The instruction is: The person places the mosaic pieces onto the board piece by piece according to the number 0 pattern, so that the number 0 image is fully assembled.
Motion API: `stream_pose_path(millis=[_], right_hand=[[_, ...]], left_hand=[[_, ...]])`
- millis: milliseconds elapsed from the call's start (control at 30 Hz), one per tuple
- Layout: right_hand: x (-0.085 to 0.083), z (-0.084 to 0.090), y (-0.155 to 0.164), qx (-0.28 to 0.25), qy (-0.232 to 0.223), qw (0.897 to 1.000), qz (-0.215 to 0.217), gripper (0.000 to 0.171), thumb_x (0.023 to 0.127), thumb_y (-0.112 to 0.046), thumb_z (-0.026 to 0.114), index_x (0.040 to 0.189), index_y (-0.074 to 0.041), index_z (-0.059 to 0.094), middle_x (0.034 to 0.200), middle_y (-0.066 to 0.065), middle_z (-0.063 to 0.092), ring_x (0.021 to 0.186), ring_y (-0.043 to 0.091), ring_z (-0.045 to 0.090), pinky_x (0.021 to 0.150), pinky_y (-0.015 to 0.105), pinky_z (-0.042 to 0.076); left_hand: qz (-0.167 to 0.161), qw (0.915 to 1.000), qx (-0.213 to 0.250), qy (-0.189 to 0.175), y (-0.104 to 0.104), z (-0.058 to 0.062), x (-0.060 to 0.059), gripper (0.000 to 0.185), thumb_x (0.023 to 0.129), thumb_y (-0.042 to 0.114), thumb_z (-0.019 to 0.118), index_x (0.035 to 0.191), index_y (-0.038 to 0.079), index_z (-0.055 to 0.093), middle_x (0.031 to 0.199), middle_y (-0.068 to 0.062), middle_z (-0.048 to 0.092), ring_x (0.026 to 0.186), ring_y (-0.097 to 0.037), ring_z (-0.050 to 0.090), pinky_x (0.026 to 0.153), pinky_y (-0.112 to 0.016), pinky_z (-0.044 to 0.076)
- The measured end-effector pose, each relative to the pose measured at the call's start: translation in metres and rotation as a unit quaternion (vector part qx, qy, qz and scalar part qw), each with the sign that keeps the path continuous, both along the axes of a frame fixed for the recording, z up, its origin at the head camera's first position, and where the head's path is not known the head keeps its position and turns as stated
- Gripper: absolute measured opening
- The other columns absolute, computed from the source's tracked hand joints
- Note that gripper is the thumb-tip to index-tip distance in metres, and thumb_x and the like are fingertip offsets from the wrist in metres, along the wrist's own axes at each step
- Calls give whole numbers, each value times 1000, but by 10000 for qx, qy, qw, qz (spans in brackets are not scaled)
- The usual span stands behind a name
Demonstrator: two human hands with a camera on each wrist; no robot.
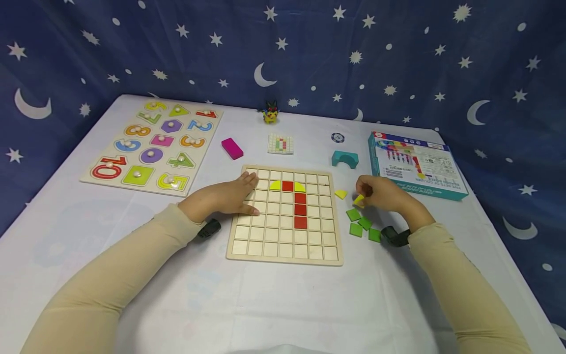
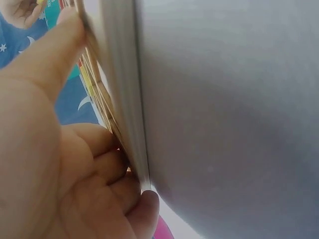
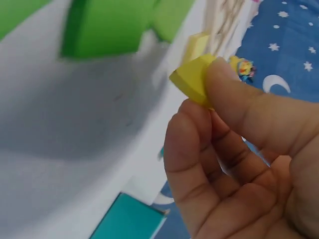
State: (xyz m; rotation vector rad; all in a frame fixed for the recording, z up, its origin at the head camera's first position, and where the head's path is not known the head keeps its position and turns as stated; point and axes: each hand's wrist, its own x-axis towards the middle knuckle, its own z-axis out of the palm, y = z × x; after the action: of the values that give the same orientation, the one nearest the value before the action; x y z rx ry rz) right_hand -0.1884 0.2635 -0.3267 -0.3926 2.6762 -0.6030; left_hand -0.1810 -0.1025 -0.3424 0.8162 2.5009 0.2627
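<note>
A wooden grid board (image 1: 270, 236) lies at the middle of the table. In it, a red tile (image 1: 288, 186) sits between two yellow quarter-round tiles, and more red tiles (image 1: 300, 210) run down one column. My left hand (image 1: 230, 195) rests on the board's left edge, thumb and fingers spread apart; the left wrist view shows the fingertips along the rim (image 2: 127, 99). To the right of the board, my right hand (image 1: 382, 193) pinches a yellow quarter-round tile (image 3: 192, 79) between thumb and fingers. Another yellow tile (image 1: 341, 194) lies near it, with several green tiles (image 1: 355, 229) below.
A number puzzle board (image 1: 146, 140) lies at the left. Behind the grid board are a magenta block (image 1: 232, 148), a pattern card (image 1: 280, 144), a small figurine (image 1: 270, 113), a round chip (image 1: 338, 137) and a teal arch block (image 1: 345, 159). A teal box (image 1: 417, 164) lies at the right.
</note>
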Motion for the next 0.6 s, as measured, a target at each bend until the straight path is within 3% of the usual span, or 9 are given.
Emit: stream_pose_path(millis=[200, 367, 600], right_hand=[[6, 6, -10, -318, 20, 9982, 517, 29, 83, 3, 59, 112, -5, 64, 87, 8, 56, 76, 20, 45, 65, 30, 38], [8, 5, -18, -525, 13, 9966, 638, 23, 86, 5, 55, 103, -2, 69, 96, 11, 62, 78, 19, 50, 70, 30, 44], [13, 1, -31, -571, -284, 9962, 599, 17, 86, 0, 58, 100, -5, 67, 100, 8, 65, 87, 22, 52, 78, 33, 46]], left_hand=[[-7, 10000, 24, -13, -1, -1, 0, 90, 89, 45, 55, 145, -7, 7, 153, -21, 2, 141, -35, -3, 115, -44, 10], [-19, 10000, 54, -39, -2, -2, -1, 90, 89, 44, 55, 144, -8, 6, 153, -22, 1, 141, -35, -3, 115, -44, 8], [-22, 10000, 19, -51, -2, -3, -2, 90, 89, 45, 55, 145, -7, 5, 153, -21, -1, 141, -34, -4, 115, -44, 8]])
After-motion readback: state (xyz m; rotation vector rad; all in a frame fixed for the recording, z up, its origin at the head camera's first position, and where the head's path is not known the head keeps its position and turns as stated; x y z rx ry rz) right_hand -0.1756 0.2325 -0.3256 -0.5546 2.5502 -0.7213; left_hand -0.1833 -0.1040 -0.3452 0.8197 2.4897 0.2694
